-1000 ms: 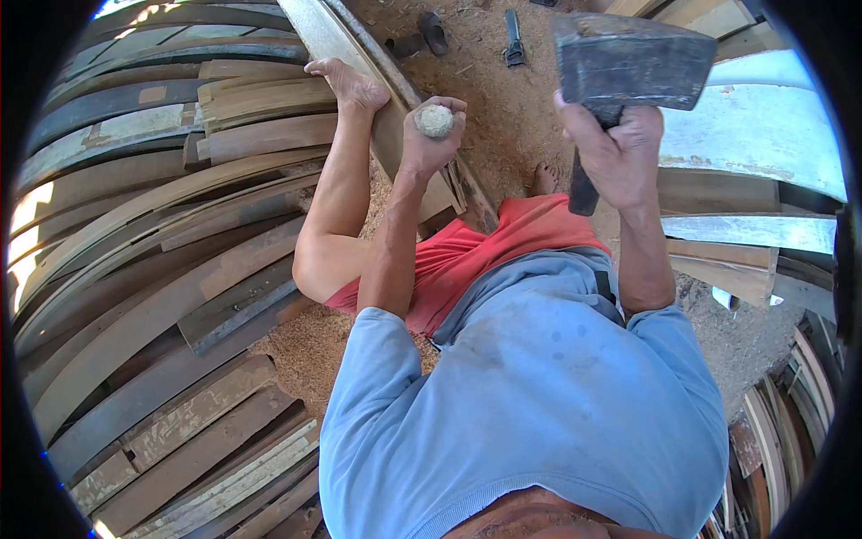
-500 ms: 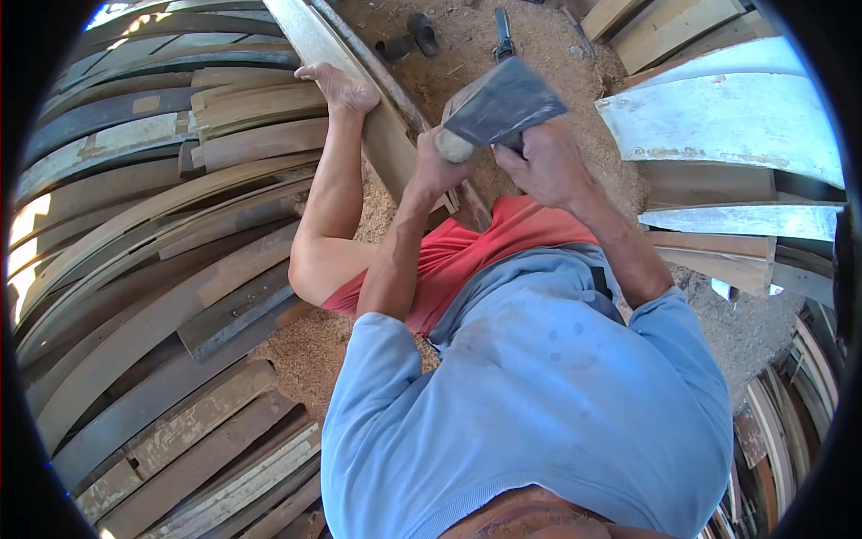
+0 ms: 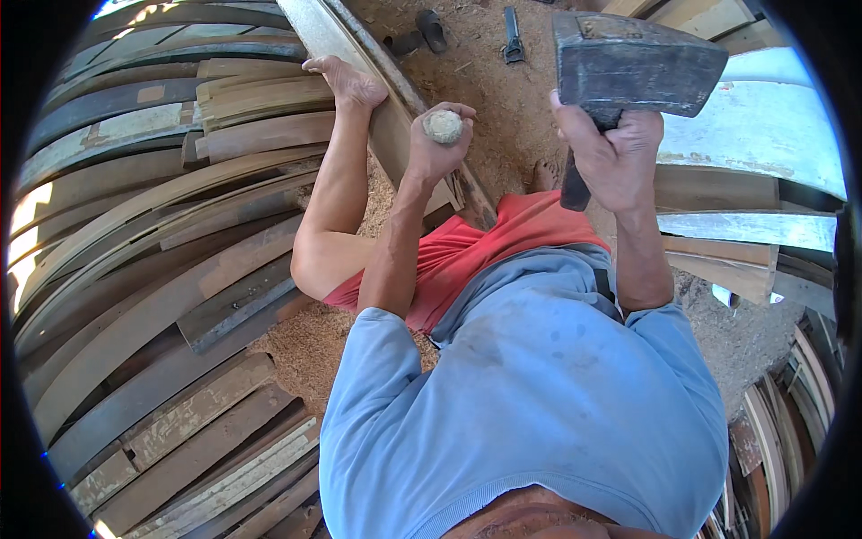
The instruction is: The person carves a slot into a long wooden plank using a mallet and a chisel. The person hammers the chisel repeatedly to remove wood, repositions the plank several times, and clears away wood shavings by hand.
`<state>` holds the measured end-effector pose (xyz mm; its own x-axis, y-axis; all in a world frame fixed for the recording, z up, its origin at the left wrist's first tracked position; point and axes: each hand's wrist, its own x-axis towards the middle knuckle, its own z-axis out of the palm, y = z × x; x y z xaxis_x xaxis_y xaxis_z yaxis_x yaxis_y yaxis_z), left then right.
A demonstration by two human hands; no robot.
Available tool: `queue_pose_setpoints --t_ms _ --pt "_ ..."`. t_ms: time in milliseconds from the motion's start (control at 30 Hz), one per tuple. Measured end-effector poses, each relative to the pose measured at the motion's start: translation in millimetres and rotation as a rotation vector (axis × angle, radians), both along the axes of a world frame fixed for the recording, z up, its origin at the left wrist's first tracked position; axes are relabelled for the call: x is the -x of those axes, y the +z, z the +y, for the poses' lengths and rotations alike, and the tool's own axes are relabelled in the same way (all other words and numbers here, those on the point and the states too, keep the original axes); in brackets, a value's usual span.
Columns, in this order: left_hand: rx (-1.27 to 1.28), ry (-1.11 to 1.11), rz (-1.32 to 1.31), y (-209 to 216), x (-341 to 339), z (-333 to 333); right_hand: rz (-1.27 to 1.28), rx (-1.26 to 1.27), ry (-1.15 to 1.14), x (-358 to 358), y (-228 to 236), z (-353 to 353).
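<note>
My left hand [image 3: 435, 148] is closed round an upright chisel [image 3: 443, 127]. Only the pale, battered round end of its handle shows; its blade is hidden below my fist. To the right, my right hand [image 3: 620, 157] grips the handle of a dark wooden mallet [image 3: 637, 67], its big worn block head raised above and right of the chisel, apart from it. A long wooden board [image 3: 388, 153] slants away beneath my left hand, with my bare left foot [image 3: 348, 83] against it.
Stacked planks [image 3: 117, 216] fill the left side. Whitish-blue boards [image 3: 754, 126] and more timber lie at right. Sandals [image 3: 431, 31] and a black-handled tool [image 3: 513, 40] rest on the sawdust-covered ground [image 3: 489, 81] ahead.
My right hand has swung the mallet up and to the right, away from the chisel. My left hand stays in nearly the same place, and the chisel's handle end is now in plain sight.
</note>
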<state>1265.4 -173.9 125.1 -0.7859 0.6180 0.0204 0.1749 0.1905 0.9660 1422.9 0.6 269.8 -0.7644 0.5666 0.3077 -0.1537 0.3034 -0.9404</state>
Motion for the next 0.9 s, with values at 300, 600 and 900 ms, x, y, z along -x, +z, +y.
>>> queue_pose_setpoints --t_ms 300,600,900 --pt "0.080 -0.161 0.432 -14.7 -25.2 22.8 -0.309 -0.614 0.210 12.7 -88.3 -1.5" --pt "0.028 0.003 0.078 -6.2 -18.7 -16.3 0.083 -0.186 0.091 8.3 -26.7 -9.8" --pt "0.080 -0.100 -0.016 -0.2 -17.0 -3.4 0.020 -0.060 0.092 0.1 -6.9 -3.5"
